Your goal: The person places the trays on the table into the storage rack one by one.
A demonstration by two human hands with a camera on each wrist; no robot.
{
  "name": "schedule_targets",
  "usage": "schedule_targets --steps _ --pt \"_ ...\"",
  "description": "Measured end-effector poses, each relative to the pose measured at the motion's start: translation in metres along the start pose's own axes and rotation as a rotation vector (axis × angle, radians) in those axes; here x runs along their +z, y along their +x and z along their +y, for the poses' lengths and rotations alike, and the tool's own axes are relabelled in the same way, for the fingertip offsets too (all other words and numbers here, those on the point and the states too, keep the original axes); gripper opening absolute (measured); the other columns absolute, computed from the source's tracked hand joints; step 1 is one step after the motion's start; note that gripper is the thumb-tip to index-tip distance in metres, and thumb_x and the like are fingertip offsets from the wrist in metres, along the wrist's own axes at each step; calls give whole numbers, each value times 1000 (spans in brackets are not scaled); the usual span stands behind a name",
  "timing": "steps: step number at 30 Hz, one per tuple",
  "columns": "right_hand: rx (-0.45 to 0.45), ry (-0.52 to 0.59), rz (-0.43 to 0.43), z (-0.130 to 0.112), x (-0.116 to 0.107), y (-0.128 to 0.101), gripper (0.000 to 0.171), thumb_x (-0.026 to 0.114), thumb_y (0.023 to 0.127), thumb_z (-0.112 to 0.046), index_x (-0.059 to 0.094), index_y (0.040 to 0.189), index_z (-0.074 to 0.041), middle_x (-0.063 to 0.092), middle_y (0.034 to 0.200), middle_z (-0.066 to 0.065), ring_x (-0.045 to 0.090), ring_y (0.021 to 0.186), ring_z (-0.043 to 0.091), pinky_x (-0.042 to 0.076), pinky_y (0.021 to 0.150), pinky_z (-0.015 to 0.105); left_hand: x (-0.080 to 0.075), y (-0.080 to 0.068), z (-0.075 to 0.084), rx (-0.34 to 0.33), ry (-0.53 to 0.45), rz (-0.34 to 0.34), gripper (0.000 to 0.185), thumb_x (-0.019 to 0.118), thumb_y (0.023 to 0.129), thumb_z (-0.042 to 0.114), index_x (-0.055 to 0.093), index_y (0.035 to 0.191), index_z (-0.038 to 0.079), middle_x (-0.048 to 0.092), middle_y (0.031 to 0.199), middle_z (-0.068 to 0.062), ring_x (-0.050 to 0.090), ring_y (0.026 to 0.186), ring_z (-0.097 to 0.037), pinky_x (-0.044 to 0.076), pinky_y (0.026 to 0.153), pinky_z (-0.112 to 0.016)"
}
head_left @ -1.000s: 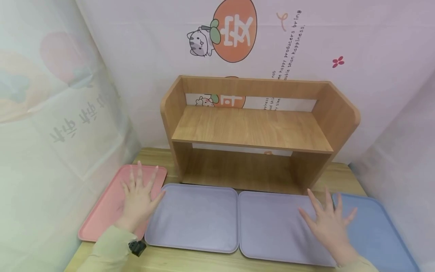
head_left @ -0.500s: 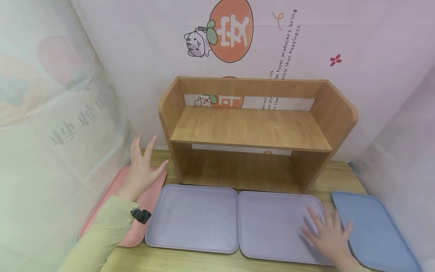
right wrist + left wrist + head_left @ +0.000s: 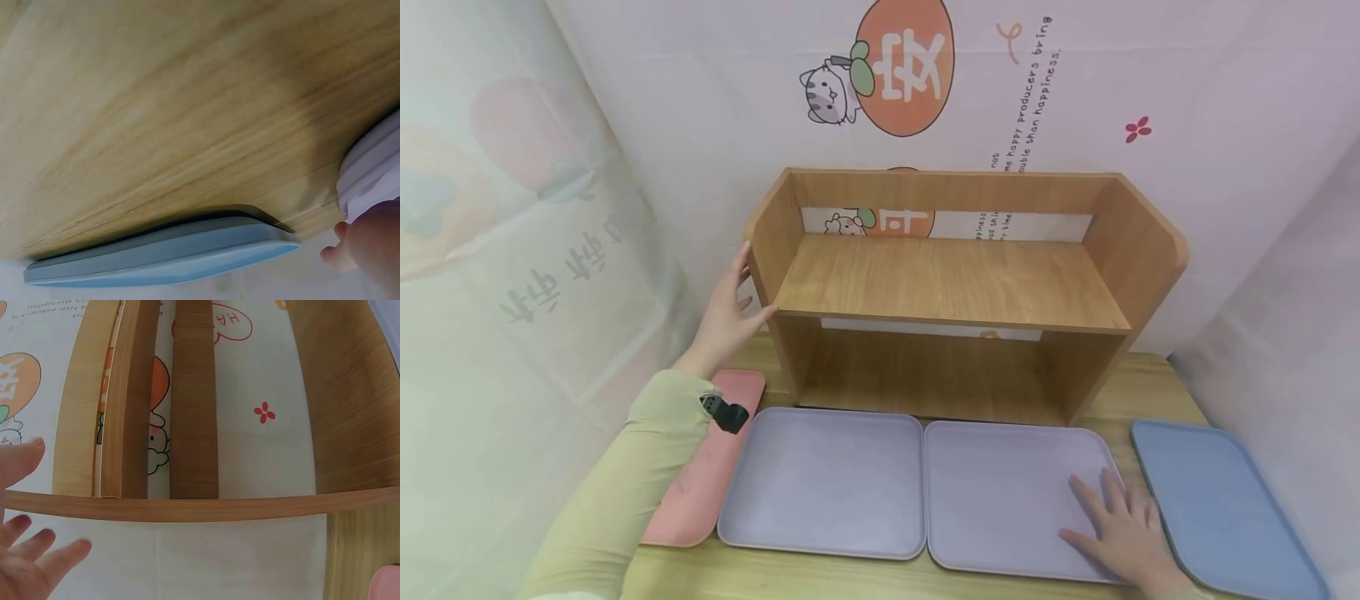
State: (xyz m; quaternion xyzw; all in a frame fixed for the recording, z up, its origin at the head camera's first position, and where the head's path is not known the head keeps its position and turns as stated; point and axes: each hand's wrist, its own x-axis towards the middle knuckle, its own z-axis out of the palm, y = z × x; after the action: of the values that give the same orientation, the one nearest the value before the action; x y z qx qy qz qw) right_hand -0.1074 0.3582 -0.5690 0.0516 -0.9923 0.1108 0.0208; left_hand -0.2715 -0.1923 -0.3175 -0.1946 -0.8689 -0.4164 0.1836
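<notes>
Wooden shelf (image 3: 955, 283) standing at back of table (image 3: 1138, 392) w/ my left hand (image 3: 726, 312) touching its left side panel, fingers straight & apart, my right hand (image 3: 1123, 529) lying flat, fingers spread, on right purple tray (image 3: 1000, 492), blue tray (image 3: 1221, 500) just beside, pink tray (image 3: 700, 492) under my left sleeve.

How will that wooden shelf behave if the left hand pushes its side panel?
The wooden shelf looks rigid, and it is empty, so probably light. It will likely slide on the smooth table; the left hand pushing high might tip it.
</notes>
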Motion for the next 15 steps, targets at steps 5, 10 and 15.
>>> schedule_targets --steps 5,10,15 --pt "10 2 -24 -2 -1 2 85 64 75 -64 38 142 -20 23 144 37 16 122 70 14 94 79 -1 10 -2 -53 -40 -8 97 65 85 -4 5 153 28 24 152 -21 39 131 -46 45 95 -57" --pt "18 8 -9 -3 -1 4 86 68 72 -64 42 138 -14 25 141 40 21 116 72 19 90 77 -1 18 -6 -84 -25 3 95 62 87 -2 5 152 37 28 151 -20 47 124 -46 48 92 -57" --pt "17 3 29 -1 0 4 85 72 68 -62 48 131 -9 30 136 42 27 111 71 24 87 75 1 22 -8 -97 16 17 95 62 88 0 5 151 42 34 148 -21 51 120 -44 48 92 -56"
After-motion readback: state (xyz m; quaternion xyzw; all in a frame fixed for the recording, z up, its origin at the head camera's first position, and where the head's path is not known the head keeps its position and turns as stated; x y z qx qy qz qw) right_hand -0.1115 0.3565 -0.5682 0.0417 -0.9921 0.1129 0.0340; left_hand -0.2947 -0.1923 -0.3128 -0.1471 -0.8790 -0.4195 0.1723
